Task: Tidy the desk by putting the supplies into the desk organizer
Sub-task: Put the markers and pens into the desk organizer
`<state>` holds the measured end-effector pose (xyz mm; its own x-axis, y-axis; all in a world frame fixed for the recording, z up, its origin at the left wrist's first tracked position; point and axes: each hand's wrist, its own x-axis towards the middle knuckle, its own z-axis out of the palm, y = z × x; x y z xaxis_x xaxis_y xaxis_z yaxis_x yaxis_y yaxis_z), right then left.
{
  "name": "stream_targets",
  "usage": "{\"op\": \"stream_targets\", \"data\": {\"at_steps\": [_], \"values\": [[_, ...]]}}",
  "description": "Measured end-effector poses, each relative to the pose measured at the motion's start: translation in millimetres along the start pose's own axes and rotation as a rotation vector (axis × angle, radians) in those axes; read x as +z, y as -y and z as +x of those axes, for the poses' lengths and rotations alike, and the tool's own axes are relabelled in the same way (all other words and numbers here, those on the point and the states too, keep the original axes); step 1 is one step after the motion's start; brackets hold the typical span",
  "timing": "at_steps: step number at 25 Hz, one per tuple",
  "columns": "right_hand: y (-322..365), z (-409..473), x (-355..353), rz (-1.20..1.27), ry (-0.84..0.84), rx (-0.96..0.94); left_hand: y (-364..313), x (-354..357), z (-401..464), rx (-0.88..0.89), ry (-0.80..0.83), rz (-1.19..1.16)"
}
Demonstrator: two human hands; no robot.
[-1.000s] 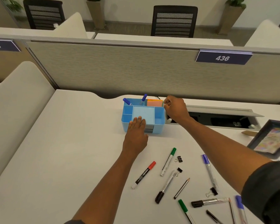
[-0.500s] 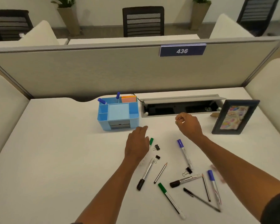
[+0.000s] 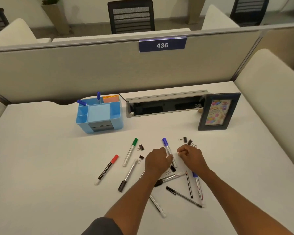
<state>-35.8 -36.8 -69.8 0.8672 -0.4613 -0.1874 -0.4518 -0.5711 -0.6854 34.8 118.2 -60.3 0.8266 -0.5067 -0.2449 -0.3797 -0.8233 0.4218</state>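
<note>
Two blue-capped markers in organizer

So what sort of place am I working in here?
Most likely an open-plan office cubicle. A fabric partition carries a number plate reading 436, mesh office chairs stand at the desks beyond, and the white desk has a built-in cable tray.
</note>
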Motion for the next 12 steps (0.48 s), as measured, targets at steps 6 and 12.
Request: {"op": "stream_targets", "data": {"at_steps": [6,12], "values": [[-10.1,-2.2,-7.4,0.030,0.042,-0.056,-24.8,4.5,8.7,-0.150,0.001,0.002],[-0.3,8.6,-4.4,0.043,0.067,-0.043,-25.2,-1.8,10.0,-0.158,0.017,0.030]]}}
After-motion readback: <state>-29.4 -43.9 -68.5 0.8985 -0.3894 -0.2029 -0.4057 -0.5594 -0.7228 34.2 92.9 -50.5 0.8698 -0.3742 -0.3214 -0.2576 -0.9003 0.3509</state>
